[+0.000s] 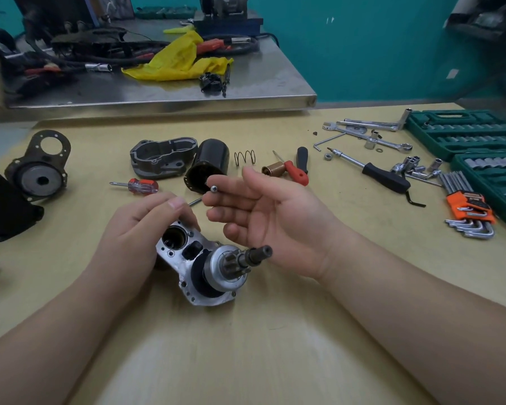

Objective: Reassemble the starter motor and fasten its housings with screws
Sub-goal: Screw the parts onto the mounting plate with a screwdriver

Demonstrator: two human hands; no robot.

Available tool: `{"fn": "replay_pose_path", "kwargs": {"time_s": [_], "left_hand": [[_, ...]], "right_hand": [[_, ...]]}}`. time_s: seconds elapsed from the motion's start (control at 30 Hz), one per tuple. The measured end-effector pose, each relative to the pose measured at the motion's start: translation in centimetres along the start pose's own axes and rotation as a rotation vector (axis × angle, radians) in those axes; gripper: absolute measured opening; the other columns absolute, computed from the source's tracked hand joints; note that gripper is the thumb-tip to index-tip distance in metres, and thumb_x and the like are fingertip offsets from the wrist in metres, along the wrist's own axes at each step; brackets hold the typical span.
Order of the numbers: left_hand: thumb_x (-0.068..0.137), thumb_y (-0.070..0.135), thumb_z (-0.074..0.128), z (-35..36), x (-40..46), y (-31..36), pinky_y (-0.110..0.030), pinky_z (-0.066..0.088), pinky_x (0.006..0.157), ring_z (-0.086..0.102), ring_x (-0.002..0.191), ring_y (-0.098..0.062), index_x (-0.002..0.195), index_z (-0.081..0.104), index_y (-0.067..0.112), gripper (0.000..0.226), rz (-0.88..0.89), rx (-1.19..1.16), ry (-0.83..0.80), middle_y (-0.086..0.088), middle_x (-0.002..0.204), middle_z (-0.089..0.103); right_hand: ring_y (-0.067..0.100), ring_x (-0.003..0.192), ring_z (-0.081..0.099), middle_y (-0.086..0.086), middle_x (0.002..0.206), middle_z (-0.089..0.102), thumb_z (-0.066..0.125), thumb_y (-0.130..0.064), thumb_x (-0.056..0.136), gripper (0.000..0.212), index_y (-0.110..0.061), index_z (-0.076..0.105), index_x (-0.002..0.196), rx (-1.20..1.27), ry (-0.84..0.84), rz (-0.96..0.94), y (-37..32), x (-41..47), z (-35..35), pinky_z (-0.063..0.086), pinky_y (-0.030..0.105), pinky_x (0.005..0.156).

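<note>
Gripping the housing [199, 267] on the table [275, 331], the left hand [135, 229] steadies it (pinion end toward the camera); the right hand [269, 211], fingers spread, carries a screw [214, 188] at its fingertips.

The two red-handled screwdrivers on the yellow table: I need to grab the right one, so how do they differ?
The clear red-handled screwdriver lies left of the hands, near the grey cast housing cover; the solid red-handled screwdriver lies right of the coil spring.
The clear one's handle is translucent and stubby with a black band; the solid one's is opaque.
The clear one's shaft points left; the solid one's points up-left.
Both lie untouched on the table.
</note>
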State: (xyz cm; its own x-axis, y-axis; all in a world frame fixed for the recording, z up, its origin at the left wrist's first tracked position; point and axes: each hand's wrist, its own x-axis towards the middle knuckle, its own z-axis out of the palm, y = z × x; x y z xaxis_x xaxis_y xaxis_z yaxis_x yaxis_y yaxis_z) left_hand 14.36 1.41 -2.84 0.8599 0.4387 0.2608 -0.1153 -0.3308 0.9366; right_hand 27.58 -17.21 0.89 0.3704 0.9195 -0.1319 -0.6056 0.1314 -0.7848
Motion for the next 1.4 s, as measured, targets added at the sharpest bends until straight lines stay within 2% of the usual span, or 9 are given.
{"fn": "replay_pose_path", "kwargs": {"time_s": [0.1,0.27,0.4,0.53,0.77,0.87,0.97,1.23,1.4], "left_hand": [[0.095,0.043,0.054,0.0,0.0,0.2,-0.051,0.046,0.078,0.063,0.088,-0.041,0.103,0.071,0.009,0.038,0.01,0.017,-0.073,-0.011,0.094,0.069],[0.091,0.054,0.052,1.1,-0.3,0.6,-0.017,0.047,0.069,0.066,0.08,-0.011,0.096,0.07,0.026,0.034,0.016,0.263,-0.173,0.005,0.087,0.073],[0.095,0.06,0.049,1.9,-0.5,0.4,-0.019,0.051,0.068,0.067,0.078,-0.013,0.096,0.068,0.026,0.039,0.022,0.257,-0.087,0.003,0.086,0.074],[0.092,0.067,0.053,2.1,-0.4,-0.2,-0.043,0.052,0.078,0.065,0.086,-0.018,0.102,0.061,0.033,0.037,0.033,0.226,0.05,0.002,0.092,0.07],[0.064,0.083,0.073,3.3,-0.5,0.9,-0.009,0.044,0.074,0.064,0.098,0.001,0.116,0.044,0.063,0.063,0.059,0.313,-0.086,0.025,0.11,0.062],[0.057,0.072,0.084,3.2,-0.7,0.8,-0.014,0.046,0.084,0.066,0.106,0.001,0.124,0.045,0.063,0.078,0.07,0.296,-0.111,0.025,0.116,0.063],[0.057,0.07,0.091,3.0,-0.6,0.7,-0.002,0.044,0.081,0.065,0.105,0.007,0.124,0.052,0.055,0.079,0.034,0.299,-0.128,0.031,0.113,0.067],[0.059,0.068,0.083,3.4,-0.8,0.7,0.0,0.043,0.078,0.067,0.101,0.008,0.118,0.058,0.051,0.066,0.057,0.338,-0.093,0.03,0.11,0.069],[0.06,0.066,0.084,3.3,-0.5,0.3,-0.001,0.045,0.076,0.068,0.099,0.006,0.118,0.058,0.051,0.065,0.037,0.321,-0.032,0.03,0.108,0.07]], "right_hand": [[0.017,0.084,0.072,0.009,0.098,0.076,0.066,-0.013,0.1,0.019,-0.007,0.08,0.112,-0.043,0.021,-0.062,0.3,0.0,-0.2,0.054,0.024,0.073],[0.016,0.074,0.068,0.008,0.087,0.074,0.071,0.0,0.092,0.018,-0.011,0.084,0.098,-0.08,0.071,-0.08,0.1,0.1,-0.5,0.054,0.024,0.068],[0.015,0.071,0.068,0.007,0.085,0.075,0.069,-0.001,0.092,0.019,-0.013,0.085,0.094,-0.053,0.107,-0.115,-0.5,0.2,-0.8,0.054,0.023,0.065],[0.017,0.071,0.068,0.006,0.085,0.073,0.071,-0.006,0.088,0.018,-0.013,0.084,0.096,-0.052,0.141,-0.197,-1.0,0.1,-0.9,0.053,0.027,0.066],[0.015,0.062,0.061,0.007,0.079,0.069,0.065,0.001,0.094,0.018,-0.01,0.079,0.095,-0.048,0.29,-0.425,-2.4,0.0,-1.6,0.041,0.023,0.054],[0.015,0.062,0.058,0.008,0.079,0.069,0.067,0.0,0.091,0.017,-0.011,0.08,0.093,-0.07,0.297,-0.453,-2.6,0.0,-1.8,0.035,0.024,0.053],[0.017,0.062,0.057,0.008,0.078,0.069,0.07,-0.005,0.083,0.014,-0.012,0.081,0.09,-0.129,0.31,-0.464,-2.6,0.0,-1.7,0.036,0.025,0.055],[0.023,0.074,0.07,0.0,0.08,0.075,0.075,0.002,0.09,0.019,-0.017,0.075,0.091,-0.731,0.499,-0.799,-3.1,-1.1,-1.1,0.061,0.039,0.071],[0.02,0.09,0.066,0.0,0.09,0.069,0.074,0.006,0.088,0.013,-0.006,0.074,0.092,-1.319,0.472,-1.147,-2.5,-2.1,-0.6,0.053,0.031,0.082]]}}
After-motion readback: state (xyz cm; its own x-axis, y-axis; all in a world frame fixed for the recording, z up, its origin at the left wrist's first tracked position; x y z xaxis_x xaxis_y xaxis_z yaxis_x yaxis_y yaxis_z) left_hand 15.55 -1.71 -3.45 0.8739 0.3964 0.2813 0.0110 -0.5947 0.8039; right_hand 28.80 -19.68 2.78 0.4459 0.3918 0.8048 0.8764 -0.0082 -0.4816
